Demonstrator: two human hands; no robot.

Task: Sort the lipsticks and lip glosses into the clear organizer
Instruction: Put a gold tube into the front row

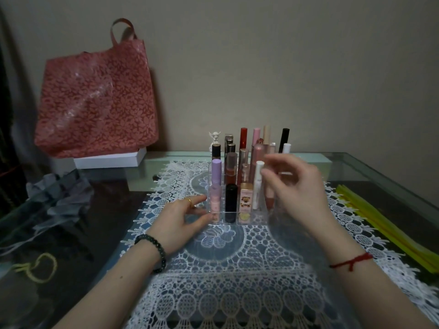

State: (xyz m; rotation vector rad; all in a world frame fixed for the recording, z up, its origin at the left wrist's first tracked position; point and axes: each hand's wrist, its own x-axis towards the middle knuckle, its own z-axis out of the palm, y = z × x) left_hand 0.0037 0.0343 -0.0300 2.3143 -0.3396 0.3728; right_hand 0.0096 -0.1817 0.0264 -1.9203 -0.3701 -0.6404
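One clear organizer (256,218); well over a dozen lip tubes (231,203), exact number unclear; one red bag (95,96); one white box (107,160).

Plain beige wall (261,55), dim light. Glass tabletop (380,172) stood against it, white lace cloth (237,269) across the middle. Red floral bag (99,96) sat on a white box (107,160), far left.

A white lace mat (237,281) covers the middle of my glass table (370,167), which stands against a beige wall (285,67). At my far left, a red floral tote bag (97,100) rests on a flat white box (109,160), with crumpled grey paper (61,193) and a loop of yellow cord (40,267) nearer me. Yellow strips (384,229) lie along the right edge.
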